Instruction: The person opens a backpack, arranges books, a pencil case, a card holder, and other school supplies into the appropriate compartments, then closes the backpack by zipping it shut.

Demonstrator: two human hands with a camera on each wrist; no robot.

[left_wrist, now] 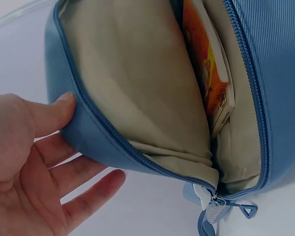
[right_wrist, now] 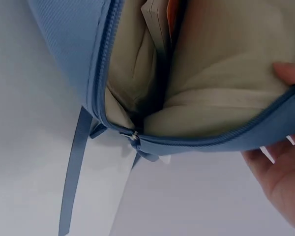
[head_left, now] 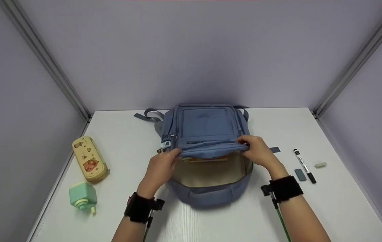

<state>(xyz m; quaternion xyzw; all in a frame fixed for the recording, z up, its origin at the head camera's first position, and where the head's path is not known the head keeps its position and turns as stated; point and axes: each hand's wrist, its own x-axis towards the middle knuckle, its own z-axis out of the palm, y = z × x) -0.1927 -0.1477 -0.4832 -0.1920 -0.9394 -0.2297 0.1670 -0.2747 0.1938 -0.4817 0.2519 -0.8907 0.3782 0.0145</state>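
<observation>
White table, grey booth walls: blue backpack lies unzipped.
Left hand and right hand each pinch its open flap edge; orange book inside.

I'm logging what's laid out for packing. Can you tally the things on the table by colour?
Blue: 1, backpack
Yellow: 1, pencil case
Green: 2, mint sharpener, pale eraser
Black and white: 1, marker
Grey: 1, small block
Total: 6

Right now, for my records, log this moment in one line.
left hand: holds backpack flap | right hand: holds flap | compartment: open | book: inside
</observation>
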